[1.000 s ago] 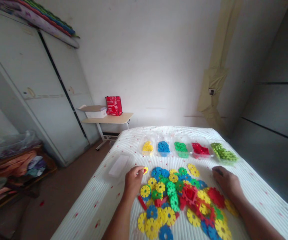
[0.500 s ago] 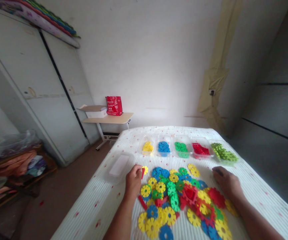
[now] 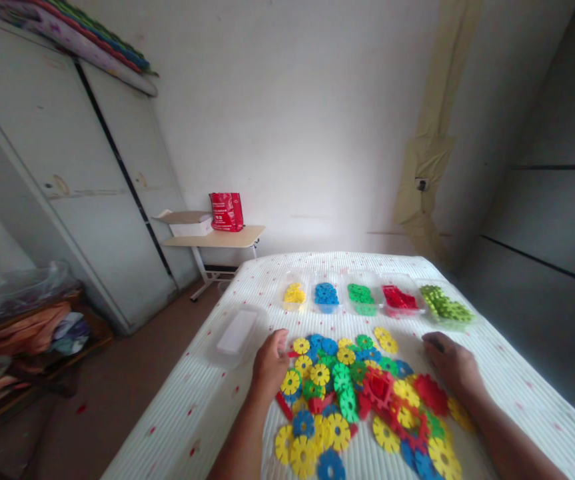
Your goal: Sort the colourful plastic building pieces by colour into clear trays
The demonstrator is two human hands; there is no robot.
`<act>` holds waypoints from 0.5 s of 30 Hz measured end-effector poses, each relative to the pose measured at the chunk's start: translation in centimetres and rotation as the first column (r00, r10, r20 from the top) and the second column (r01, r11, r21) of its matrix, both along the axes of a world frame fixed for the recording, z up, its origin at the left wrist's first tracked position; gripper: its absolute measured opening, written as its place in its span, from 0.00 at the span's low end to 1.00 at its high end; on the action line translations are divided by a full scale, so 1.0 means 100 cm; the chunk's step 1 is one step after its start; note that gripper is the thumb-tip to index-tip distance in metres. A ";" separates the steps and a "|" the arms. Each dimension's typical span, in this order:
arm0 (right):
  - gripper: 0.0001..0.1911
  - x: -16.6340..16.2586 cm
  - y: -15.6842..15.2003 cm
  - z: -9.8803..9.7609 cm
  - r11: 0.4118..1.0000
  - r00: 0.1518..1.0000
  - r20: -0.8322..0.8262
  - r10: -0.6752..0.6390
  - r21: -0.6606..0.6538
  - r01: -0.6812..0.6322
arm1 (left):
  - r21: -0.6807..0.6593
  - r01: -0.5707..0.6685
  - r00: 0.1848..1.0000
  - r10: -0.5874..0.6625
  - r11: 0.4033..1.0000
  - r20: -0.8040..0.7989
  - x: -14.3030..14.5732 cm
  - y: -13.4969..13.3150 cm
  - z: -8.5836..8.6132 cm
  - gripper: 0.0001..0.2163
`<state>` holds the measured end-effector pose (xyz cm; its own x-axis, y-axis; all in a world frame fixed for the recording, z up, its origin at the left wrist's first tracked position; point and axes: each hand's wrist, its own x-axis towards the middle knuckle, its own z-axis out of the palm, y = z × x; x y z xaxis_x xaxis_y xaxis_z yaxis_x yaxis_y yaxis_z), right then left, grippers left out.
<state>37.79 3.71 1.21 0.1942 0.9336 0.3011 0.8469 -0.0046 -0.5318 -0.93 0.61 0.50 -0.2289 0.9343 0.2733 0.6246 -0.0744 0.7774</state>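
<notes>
My left hand (image 3: 271, 361) is at the left edge of a loose pile of flat plastic building pieces, its fingers apart and nothing visible in them. Close to its fingertips lie a yellow notched disc (image 3: 301, 345) and a red piece (image 3: 292, 354). My right hand (image 3: 453, 365) rests on the table at the pile's right side, fingers loosely bent, with no piece visible in it. Nearest to it is a red toothed piece (image 3: 431, 394). The pile also has blue discs (image 3: 304, 423), green discs (image 3: 348, 405) and a red square-holed piece (image 3: 379, 387).
Behind the pile stand clear boxes of yellow (image 3: 294, 293), blue (image 3: 326, 297), green (image 3: 362, 299), red (image 3: 400, 298) and lime pieces (image 3: 446, 307). A clear lid (image 3: 236, 333) lies left on the white cover. A side table (image 3: 217, 239) holds a red bag (image 3: 226, 212).
My left hand has opened and let go of a red piece, now lying at the pile's left edge. The nearby yellow disc sits further right. My right hand has hardly moved.
</notes>
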 end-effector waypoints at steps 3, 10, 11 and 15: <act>0.15 -0.002 -0.002 0.003 1.000 1.000 -0.008 0.002 0.008 -0.002 | -0.030 0.030 0.998 -0.032 0.999 -0.051 0.002 -0.002 0.002 0.20; 0.15 -0.005 -0.004 0.006 1.000 1.000 -0.007 0.021 0.003 -0.021 | -0.028 0.121 0.988 -0.123 0.992 -0.091 0.002 -0.003 0.000 0.19; 0.14 -0.004 -0.004 0.005 1.000 1.000 -0.003 0.019 0.006 -0.019 | -0.032 0.127 0.988 -0.130 0.991 -0.087 0.001 -0.003 -0.001 0.19; 0.14 -0.003 -0.003 0.004 1.000 1.000 0.006 0.006 0.011 -0.006 | -0.060 0.141 0.988 -0.144 0.988 -0.053 -0.001 -0.003 -0.003 0.16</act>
<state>37.45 3.36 1.65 0.1868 0.9314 0.3124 0.8499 0.0063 -0.5268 -0.98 0.36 0.16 -0.0778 0.9704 0.2287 0.6539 -0.1236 0.7464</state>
